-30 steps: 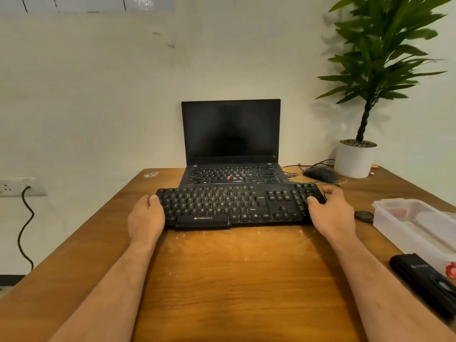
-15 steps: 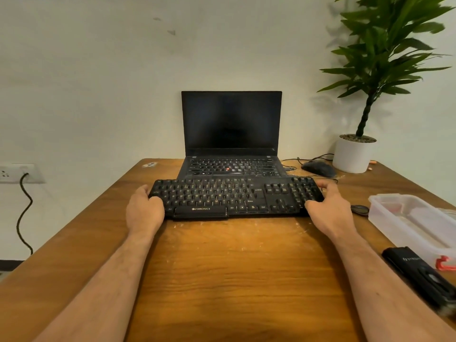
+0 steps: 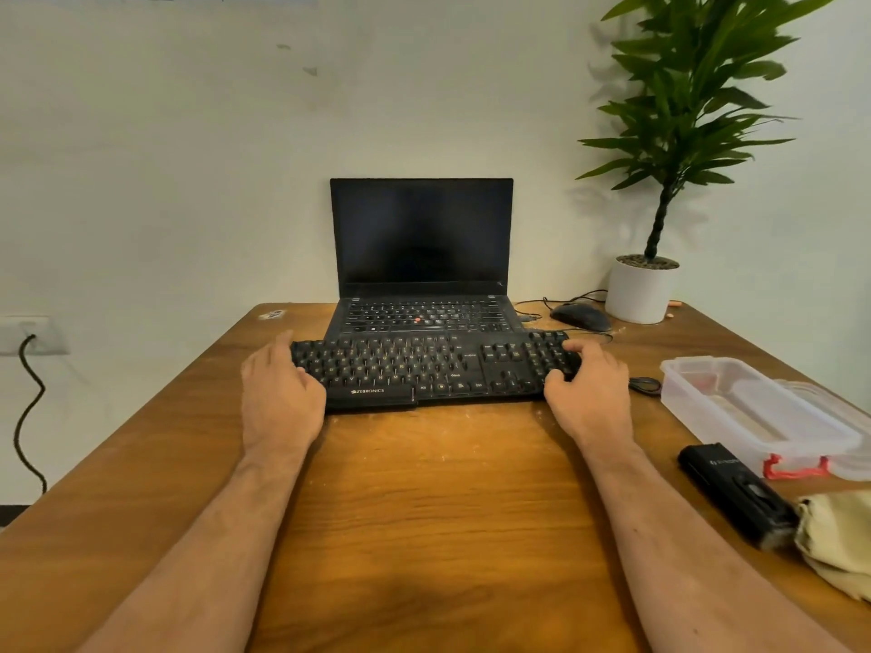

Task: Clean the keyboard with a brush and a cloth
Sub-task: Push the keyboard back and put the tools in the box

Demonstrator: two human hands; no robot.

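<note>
Both hands grip the keyboard [image 3: 431, 369] by its ends — left hand [image 3: 278, 398] and right hand [image 3: 587, 393] with fingers curled round the edges — on the table [image 3: 424, 511] before a laptop [image 3: 422, 256]; it looks light, stiff plastic, best held at both ends.

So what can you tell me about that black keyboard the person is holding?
The keyboard is a black, plastic-looking, full-size board with a number pad at its right end and a ZEBRONICS label on the front edge. It lies across the wooden table, just in front of the open laptop. The left hand grips its left end, the right hand its right end. Pale specks dot the keys.
</note>
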